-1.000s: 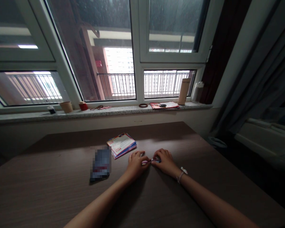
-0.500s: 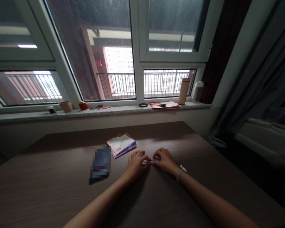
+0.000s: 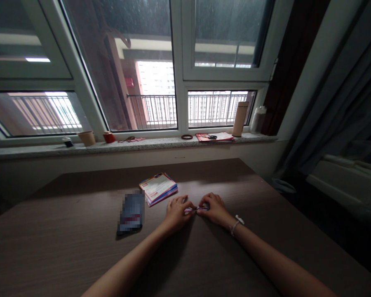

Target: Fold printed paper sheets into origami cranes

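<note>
My left hand (image 3: 177, 212) and my right hand (image 3: 214, 208) meet over the brown table. Between them is a narrow strip of folded paper (image 3: 190, 210), pinkish and white with darker print. My left thumb and fingers pinch its left end, while the right ones close on the other end. The fingers cover most of the strip, so its full shape is hidden. Just beyond my left hand lies a stack of printed cards or sheets (image 3: 159, 187). Left of that hand rests a dark blue, pixelated flat item (image 3: 131, 214).
The wooden table (image 3: 64, 247) reaches to a wall below a stone windowsill (image 3: 160, 143). Along the sill stand a paper cup (image 3: 87, 138), a red item (image 3: 109, 137), a bracelet (image 3: 187, 137), scissors (image 3: 212, 137) on papers, a tan flask (image 3: 240, 119) and a pale bottle (image 3: 258, 120).
Both hands stay in nearly the same place, still pinching the paper strip. The fingers have shifted very slightly, and the whole view has moved a little.
</note>
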A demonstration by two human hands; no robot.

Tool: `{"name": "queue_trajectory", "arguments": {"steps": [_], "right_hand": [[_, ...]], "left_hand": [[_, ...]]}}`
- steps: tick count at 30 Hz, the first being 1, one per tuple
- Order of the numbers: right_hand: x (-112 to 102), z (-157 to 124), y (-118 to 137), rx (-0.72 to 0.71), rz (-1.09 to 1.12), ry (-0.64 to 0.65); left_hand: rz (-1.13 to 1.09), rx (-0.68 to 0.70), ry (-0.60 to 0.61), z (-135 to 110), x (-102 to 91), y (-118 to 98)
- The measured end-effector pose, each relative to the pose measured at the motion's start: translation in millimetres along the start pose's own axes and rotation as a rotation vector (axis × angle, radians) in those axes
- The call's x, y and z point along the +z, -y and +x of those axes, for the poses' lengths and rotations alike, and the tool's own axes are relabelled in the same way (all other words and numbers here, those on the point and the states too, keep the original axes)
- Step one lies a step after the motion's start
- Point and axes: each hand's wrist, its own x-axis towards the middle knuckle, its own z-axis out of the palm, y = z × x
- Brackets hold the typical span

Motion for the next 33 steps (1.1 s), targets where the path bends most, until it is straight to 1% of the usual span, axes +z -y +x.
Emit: {"name": "queue_trajectory", "arguments": {"steps": [8, 17, 23, 27, 33], "right_hand": [[-1.2, 2.0, -1.8, -0.002, -0.013, 0.033], [-4.4, 1.4, -1.3, 0.001, 0.006, 0.054], [-3.8, -4.9, -3.1, -0.069, -0.012, 0.015], [-5.3, -7.4, -3.7, -0.101, -0.01, 0.033], [-4.2, -9.4, 2.0, -0.117, -0.054, -0.018]], "left_hand": [[-0.001, 0.025, 0.058, 3.5, -2.0, 8.9], [-0.029, 0.052, 0.089, 1.7, 1.9, 17.0], [-0.008, 0.117, 0.067, -3.6, 1.1, 17.3], [-0.005, 0.118, 0.04, -5.7, -0.7, 13.5], [0.03, 0.112, -0.011, -6.6, 1.7, 9.2]]}}
